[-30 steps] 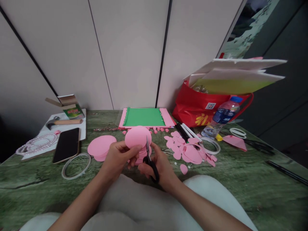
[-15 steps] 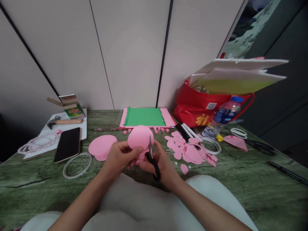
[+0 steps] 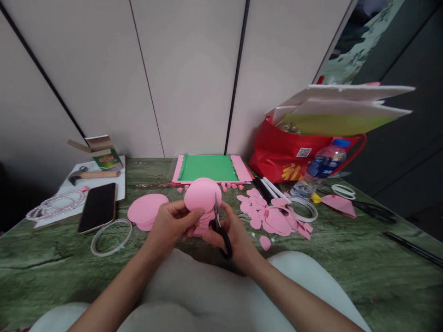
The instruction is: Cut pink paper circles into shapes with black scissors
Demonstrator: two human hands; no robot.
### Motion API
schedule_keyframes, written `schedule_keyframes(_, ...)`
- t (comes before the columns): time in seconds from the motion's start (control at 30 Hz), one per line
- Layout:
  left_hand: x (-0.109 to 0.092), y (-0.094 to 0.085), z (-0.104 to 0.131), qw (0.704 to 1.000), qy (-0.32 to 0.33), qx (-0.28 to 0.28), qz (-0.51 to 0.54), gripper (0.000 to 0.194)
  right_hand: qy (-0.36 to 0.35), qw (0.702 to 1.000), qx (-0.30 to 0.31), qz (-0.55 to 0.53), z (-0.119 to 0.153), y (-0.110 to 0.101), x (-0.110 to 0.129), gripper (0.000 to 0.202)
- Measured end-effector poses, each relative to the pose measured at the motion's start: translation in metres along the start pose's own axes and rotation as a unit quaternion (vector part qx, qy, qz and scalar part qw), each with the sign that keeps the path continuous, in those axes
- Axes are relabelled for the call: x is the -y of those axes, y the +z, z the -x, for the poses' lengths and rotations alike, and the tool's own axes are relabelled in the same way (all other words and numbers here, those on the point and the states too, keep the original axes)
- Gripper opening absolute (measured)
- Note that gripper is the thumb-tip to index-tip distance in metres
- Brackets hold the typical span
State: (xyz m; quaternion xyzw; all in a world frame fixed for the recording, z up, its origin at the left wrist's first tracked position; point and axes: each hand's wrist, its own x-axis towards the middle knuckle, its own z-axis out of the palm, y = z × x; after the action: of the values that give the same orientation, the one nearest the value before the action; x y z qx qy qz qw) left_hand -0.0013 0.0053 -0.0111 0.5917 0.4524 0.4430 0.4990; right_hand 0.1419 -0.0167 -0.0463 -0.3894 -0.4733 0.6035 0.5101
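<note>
Between finger and thumb, my left hand (image 3: 172, 223) pinches a pink paper circle (image 3: 201, 195) by its lower edge, tilted up toward me. My right hand (image 3: 238, 235) is closed around the black handles of a pair of scissors (image 3: 221, 230). The blades point up and lie against the right side of the circle; I cannot tell whether they are cutting into it. Pink paper pieces (image 3: 203, 226) show below the circle, between my hands. Left of my left hand lies a stack of pink paper ovals (image 3: 148, 210). Pink petal-shaped cutouts (image 3: 256, 207) are heaped to the right.
A phone (image 3: 98, 207), a tape roll (image 3: 111, 237), bead strings (image 3: 57, 205) and a hammer (image 3: 95, 174) are at left. Green paper (image 3: 207, 167) lies at the back. At right stand a water bottle (image 3: 318, 168) and red bag (image 3: 277, 152), with another tape roll (image 3: 313, 212) in front.
The paper circle has turned slightly and risen a little in my left hand. The scissors stay by its right side, with only a tiny shift of my right hand.
</note>
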Motion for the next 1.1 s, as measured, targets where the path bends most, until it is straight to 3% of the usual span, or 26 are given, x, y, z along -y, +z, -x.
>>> schedule_keyframes(0.27, 0.0020, -0.0012, -0.0004, 1.000, -0.004, -0.003, 0.018, 0.022, 0.012, 0.999, -0.021, 0.041, 0.0017, 0.0021, 0.0062, 0.079)
schedule_keyframes(0.87, -0.0014, 0.0000, -0.0001, 0.994, -0.011, 0.014, 0.106, 0.018, 0.012, 1.000, -0.002, 0.022, 0.0022, 0.0029, 0.0021, 0.073)
schedule_keyframes(1.1, -0.0031, 0.0017, -0.0001, 0.998, -0.010, 0.001, 0.055, 0.025, 0.004, 0.999, 0.030, 0.013, 0.0044, 0.0059, 0.0018, 0.071)
